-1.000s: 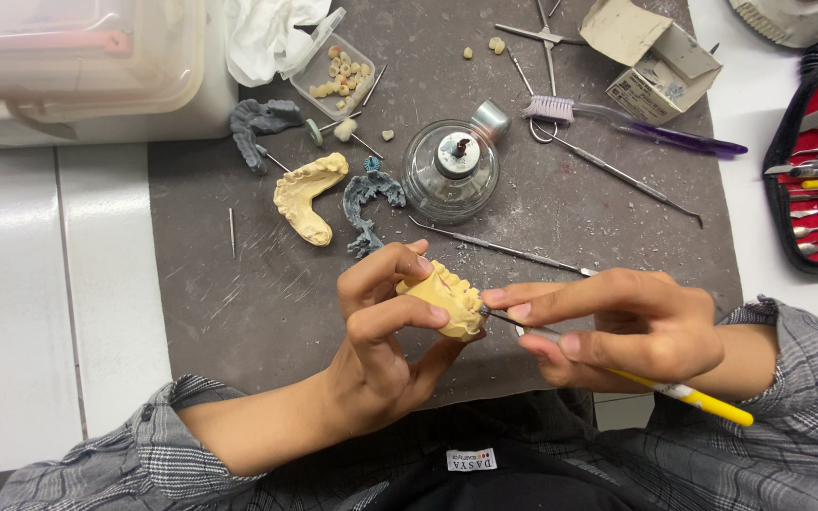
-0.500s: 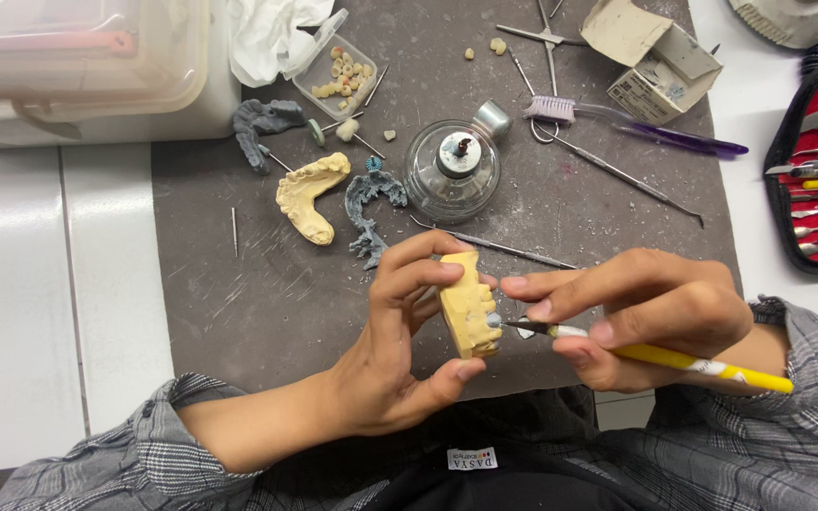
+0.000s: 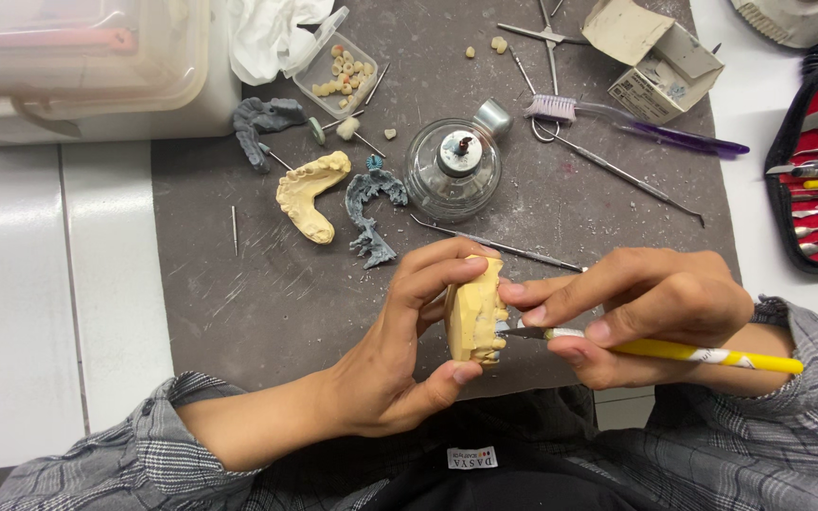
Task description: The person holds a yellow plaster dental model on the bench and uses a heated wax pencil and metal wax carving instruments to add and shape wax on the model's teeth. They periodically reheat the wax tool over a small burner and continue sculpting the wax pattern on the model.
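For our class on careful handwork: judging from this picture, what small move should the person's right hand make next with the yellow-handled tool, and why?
Probably a short, light stroke along the teeth: the yellow-handled tool in the right hand already has its tip at the yellow dental cast, which the left hand grips upright.

Left hand [image 3: 400, 360] grips a yellow dental cast [image 3: 473, 312] edge-on, thumb under, fingers over the top. Right hand [image 3: 646, 312] holds a yellow-handled tool [image 3: 684, 353] pen-style, tip touching the cast's teeth. On the grey mat [image 3: 239, 293] behind: second cast [image 3: 310, 194], glass spirit lamp [image 3: 453, 168], purple toothbrush [image 3: 636, 128].
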